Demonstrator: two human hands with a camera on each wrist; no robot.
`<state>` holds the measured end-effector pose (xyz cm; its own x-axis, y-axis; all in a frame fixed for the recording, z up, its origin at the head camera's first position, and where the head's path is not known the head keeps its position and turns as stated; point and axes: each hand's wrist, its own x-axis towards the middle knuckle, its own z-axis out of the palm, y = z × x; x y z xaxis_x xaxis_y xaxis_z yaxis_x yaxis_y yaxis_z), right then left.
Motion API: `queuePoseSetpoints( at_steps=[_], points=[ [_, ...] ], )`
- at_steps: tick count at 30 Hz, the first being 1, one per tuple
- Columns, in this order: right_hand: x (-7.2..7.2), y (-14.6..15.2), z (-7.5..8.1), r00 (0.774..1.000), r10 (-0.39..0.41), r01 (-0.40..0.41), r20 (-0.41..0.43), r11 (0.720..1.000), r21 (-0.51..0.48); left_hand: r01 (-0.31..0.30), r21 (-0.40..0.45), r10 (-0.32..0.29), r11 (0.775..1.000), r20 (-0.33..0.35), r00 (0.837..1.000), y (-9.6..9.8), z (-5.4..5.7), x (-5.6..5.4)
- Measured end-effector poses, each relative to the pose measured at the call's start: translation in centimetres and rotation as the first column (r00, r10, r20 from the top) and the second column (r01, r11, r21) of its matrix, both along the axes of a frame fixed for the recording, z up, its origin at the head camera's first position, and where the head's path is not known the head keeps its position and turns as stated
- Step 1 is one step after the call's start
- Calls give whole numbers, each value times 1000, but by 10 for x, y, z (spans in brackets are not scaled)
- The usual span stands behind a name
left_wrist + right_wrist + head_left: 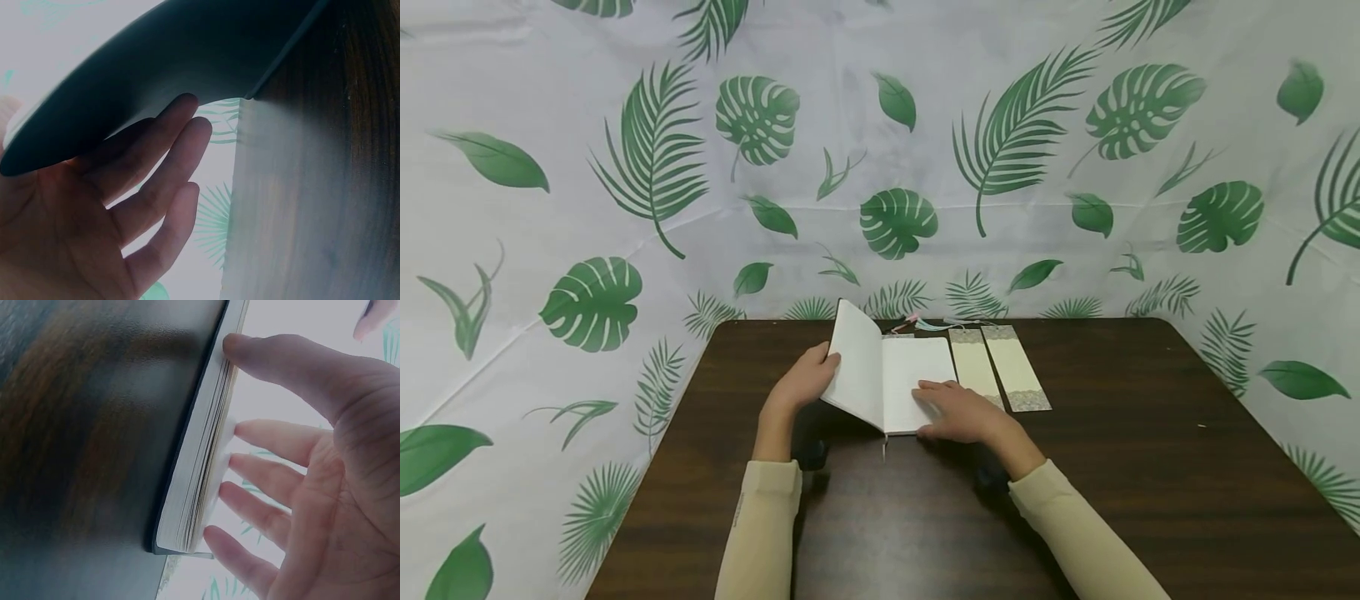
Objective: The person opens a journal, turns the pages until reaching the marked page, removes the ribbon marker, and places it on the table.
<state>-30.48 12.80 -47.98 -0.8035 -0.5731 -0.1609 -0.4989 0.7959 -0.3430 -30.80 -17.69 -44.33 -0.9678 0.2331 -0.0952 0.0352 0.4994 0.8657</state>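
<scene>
An open notebook [917, 375] with blank white pages and a dark cover lies on the table, its left half raised at a slant. My left hand [805, 377] grips the outer edge of that raised half, thumb on the page side. Behind the dark cover [187, 56], the fingers [156, 156] of this hand show in the left wrist view. My right hand [962, 411] rests its spread fingertips on the right page, with the thumb [275, 356] at the lower edge of the page block [206, 444]. A thin ribbon [883, 450] hangs from the notebook's bottom.
Two cream bookmarks with patterned ends, a nearer one [976, 362] and a farther one [1018, 367], lie right of the notebook. Small items, including something pink [912, 318], lie behind it. The dark wooden table [1112, 467] meets a leaf-printed cloth [880, 167] at the back.
</scene>
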Motion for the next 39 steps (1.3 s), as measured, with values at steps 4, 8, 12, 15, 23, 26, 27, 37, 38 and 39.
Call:
queuePoseSetpoints(
  at_steps=[4,8,12,15,23,26,27,37,38,39],
  points=[
    [0,0,-2,1000,-3,3,13,1000,-10,0,15,0,1000,5,1000,0,-2,0],
    [-2,2,-4,999,15,-14,30,1000,-21,-6,25,5,1000,17,1000,0,-4,-1],
    [-5,6,-4,999,45,-44,26,998,-36,-12,21,11,1000,14,1000,0,-4,-1],
    [-7,8,-4,998,53,-51,36,997,-61,-11,13,11,1000,11,1000,1,-4,0],
    [-9,9,-4,997,75,-73,34,995,-67,-12,4,12,1000,15,1000,0,-2,1],
    [-10,9,-4,995,103,-101,18,992,-73,-13,1,13,1000,16,1000,-1,-2,1],
    [-11,10,-4,994,109,-107,20,991,-81,-11,-1,11,1000,14,1000,-1,-2,1],
    [-9,14,5,997,56,-52,50,995,-82,-11,2,11,1000,29,1000,0,0,2],
    [-8,15,6,997,44,-39,59,996,-83,-9,1,9,1000,32,999,0,-1,3],
    [-8,16,7,997,32,-26,69,996,-85,-8,3,8,1000,36,999,0,-1,3]
  ],
)
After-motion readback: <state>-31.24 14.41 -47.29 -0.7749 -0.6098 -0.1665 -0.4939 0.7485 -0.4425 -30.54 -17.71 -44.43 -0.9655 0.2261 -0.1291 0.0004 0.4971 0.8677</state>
